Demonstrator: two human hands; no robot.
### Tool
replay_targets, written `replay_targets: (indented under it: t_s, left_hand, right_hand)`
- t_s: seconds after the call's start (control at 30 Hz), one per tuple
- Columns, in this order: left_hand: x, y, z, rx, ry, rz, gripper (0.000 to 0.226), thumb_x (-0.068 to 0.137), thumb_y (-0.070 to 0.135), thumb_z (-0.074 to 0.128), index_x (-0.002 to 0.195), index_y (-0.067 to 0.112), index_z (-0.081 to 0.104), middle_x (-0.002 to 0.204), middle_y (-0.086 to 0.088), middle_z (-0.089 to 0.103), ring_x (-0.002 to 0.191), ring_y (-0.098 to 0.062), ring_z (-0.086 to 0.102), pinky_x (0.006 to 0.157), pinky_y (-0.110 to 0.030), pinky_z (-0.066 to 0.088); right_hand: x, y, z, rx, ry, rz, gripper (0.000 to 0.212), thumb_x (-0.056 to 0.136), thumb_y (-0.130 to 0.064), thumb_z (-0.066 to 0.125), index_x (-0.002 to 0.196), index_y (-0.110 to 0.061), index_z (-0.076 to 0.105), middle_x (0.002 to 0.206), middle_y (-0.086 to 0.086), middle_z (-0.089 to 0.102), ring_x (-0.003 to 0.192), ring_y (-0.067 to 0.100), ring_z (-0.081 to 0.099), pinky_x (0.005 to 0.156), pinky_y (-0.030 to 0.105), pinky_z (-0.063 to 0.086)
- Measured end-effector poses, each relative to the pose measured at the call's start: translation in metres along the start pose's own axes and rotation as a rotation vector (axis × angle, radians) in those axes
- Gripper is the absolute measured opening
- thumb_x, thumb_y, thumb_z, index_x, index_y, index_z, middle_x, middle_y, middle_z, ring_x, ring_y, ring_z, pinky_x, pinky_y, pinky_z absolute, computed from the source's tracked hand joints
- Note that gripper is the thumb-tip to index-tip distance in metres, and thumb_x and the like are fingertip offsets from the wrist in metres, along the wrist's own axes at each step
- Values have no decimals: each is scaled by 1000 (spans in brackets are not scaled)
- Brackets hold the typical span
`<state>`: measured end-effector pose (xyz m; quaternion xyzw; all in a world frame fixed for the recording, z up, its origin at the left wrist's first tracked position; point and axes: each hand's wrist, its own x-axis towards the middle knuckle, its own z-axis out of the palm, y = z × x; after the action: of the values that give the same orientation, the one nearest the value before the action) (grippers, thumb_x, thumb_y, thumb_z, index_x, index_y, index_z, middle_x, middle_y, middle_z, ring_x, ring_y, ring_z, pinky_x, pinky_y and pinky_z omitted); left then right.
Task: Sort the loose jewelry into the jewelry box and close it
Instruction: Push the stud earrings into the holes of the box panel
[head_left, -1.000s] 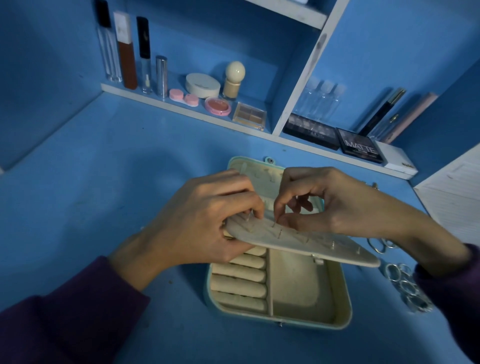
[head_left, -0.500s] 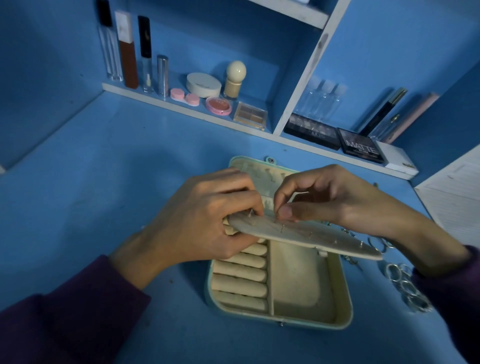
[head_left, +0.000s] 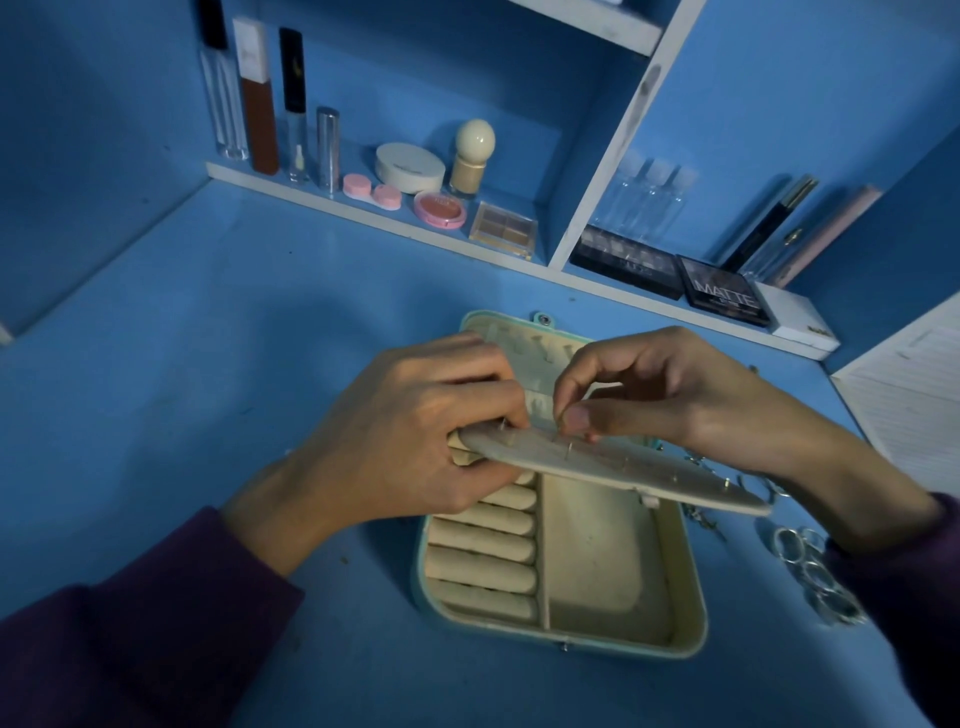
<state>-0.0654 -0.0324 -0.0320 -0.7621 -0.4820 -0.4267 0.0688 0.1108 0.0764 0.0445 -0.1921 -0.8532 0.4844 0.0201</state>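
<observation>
An open jewelry box, mint outside and cream inside, lies on the blue desk with ring rolls on its left and a bare compartment on its right. A cream earring panel is lifted flat over the box, with small stud posts poking through it. My left hand grips the panel's left end. My right hand pinches a small stud at the panel's top face, thumb and forefinger together. Several silver rings lie on the desk to the right of the box, with hook earrings beside them.
A low white shelf at the back carries lip gloss tubes, compacts, a pink case and eyeshadow palettes. A white lined sheet sits at the right edge. Blue walls close in the desk on the left and right.
The earring panel has tilted flatter and dropped slightly at its right end. My right hand's fingers have shifted a little along the panel while still pinching. My left hand keeps its grip.
</observation>
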Motion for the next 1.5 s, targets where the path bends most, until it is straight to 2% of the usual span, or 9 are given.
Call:
replay_targets:
  t_s: [0.13,0.47,0.7,0.9,1.07,1.2,1.37,1.5]
  left_hand:
    - [0,0,0,-1,3,0,8,72,14,71,70,7,68,71,-3,61,65,-18,53,56,-32,46]
    - [-1,0,1,0,10,5,11,75,16,68,68,7,68,70,-2,60,64,-18,53,55,-35,45]
    - [-1,0,2,5,21,-1,10,74,14,70,68,7,67,69,-3,59,62,-20,53,52,-37,44]
    - [-1,0,3,4,27,-5,10,73,14,73,67,7,68,69,-3,60,62,-19,53,52,-37,45]
    - [-1,0,2,-4,31,-10,11,74,16,73,68,7,68,70,-3,60,62,-19,53,52,-37,45]
    - [-1,0,2,7,15,11,10,71,13,75,68,7,68,70,-4,60,62,-20,54,54,-35,45]
    - [-2,0,2,10,20,6,10,71,14,75,68,8,68,70,-3,60,62,-18,52,52,-35,44]
    - [-1,0,3,18,31,15,10,72,14,74,67,8,68,69,-3,60,61,-18,52,52,-33,44]
  right_hand:
    - [0,-1,0,-4,-7,16,3,82,-11,68,84,-12,70,75,-6,68,70,5,60,67,14,45]
    - [1,-5,0,-42,-31,15,5,81,-12,66,83,-16,70,72,-8,67,61,9,54,59,15,42]
    - [3,-6,-2,-130,-57,-15,7,82,-13,66,86,-18,70,81,-7,70,74,7,64,70,16,47]
    - [7,-11,-3,-235,-99,-42,11,82,-14,64,89,-11,71,84,-4,70,81,14,66,79,32,53]
    - [10,-18,-8,-221,-173,-13,12,82,-5,62,91,-9,70,83,-3,70,77,9,65,75,22,51]
    - [12,-19,-8,-233,-188,-6,13,80,-4,63,86,-13,68,81,-5,68,75,8,64,75,23,52]
    - [15,-19,-8,-260,-200,5,12,78,-7,62,86,-13,70,80,0,68,75,18,64,78,37,53]
    - [16,-19,-6,-267,-213,13,13,78,-8,61,87,-9,70,81,4,68,76,22,64,78,42,52]
